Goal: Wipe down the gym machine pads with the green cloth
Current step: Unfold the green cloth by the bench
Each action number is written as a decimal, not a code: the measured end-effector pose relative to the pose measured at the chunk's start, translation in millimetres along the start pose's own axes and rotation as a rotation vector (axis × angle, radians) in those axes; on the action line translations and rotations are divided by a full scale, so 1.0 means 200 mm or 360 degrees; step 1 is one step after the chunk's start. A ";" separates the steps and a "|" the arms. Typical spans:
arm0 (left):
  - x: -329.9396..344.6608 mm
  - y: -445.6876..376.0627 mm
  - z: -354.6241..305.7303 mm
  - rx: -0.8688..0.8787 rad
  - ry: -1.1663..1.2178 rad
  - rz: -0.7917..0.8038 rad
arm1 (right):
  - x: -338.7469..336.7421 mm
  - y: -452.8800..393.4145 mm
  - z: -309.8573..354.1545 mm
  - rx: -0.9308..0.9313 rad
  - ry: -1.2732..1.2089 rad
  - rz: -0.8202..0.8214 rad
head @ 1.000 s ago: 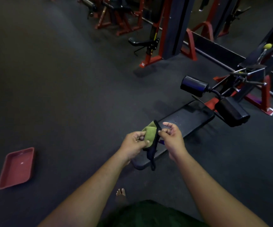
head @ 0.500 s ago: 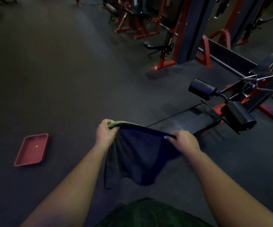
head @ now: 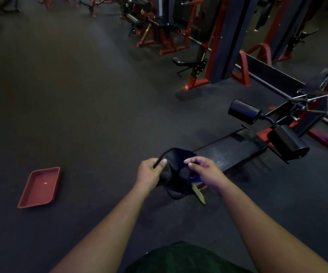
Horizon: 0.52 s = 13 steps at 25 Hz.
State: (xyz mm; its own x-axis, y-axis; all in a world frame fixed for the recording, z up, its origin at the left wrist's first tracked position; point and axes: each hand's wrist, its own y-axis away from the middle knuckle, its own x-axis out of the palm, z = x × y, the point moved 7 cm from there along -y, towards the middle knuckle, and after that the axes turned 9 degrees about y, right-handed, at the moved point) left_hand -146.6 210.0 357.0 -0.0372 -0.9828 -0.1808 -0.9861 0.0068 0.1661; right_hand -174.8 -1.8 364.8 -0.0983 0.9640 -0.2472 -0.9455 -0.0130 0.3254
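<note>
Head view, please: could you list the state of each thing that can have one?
Cloth: bunched, held off the bench, mostly dark side out, a green corner hanging below.
Left hand: gripping the cloth's edge.
Right hand: on the cloth, fingers partly open.
Bench pad: bare, scuffed, nothing touching it.
Roller pads: untouched.
Red tray: on the floor, empty.
</note>
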 end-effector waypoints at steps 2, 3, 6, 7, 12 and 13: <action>0.07 0.03 -0.01 0.0081 0.0067 0.0206 | 0.07 0.01 0.06 0.0008 -0.0051 0.0122; 0.08 0.04 -0.02 0.0116 0.0081 0.0268 | 0.09 0.01 0.09 -0.0006 -0.0003 0.0141; 0.09 0.05 -0.06 0.0166 0.0163 0.0338 | 0.08 -0.01 0.15 -0.0235 0.0350 0.0009; 0.10 0.06 -0.07 0.0165 0.0194 0.0412 | 0.08 -0.01 0.17 -0.0283 0.0469 -0.0054; 0.13 0.06 -0.08 0.0192 -0.0029 0.0481 | 0.08 0.00 0.24 -0.0363 0.1032 -0.0259; 0.11 0.05 -0.09 0.0234 -0.0084 0.0423 | 0.06 0.00 0.25 -0.0380 0.1171 -0.0292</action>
State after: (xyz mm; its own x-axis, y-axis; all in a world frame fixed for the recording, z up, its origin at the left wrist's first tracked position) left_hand -154.7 185.1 372.5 -0.3015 -0.9321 -0.2008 -0.9534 0.2927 0.0730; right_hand -159.7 23.5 406.9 -0.0358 0.5343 -0.8445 -0.9993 -0.0082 0.0372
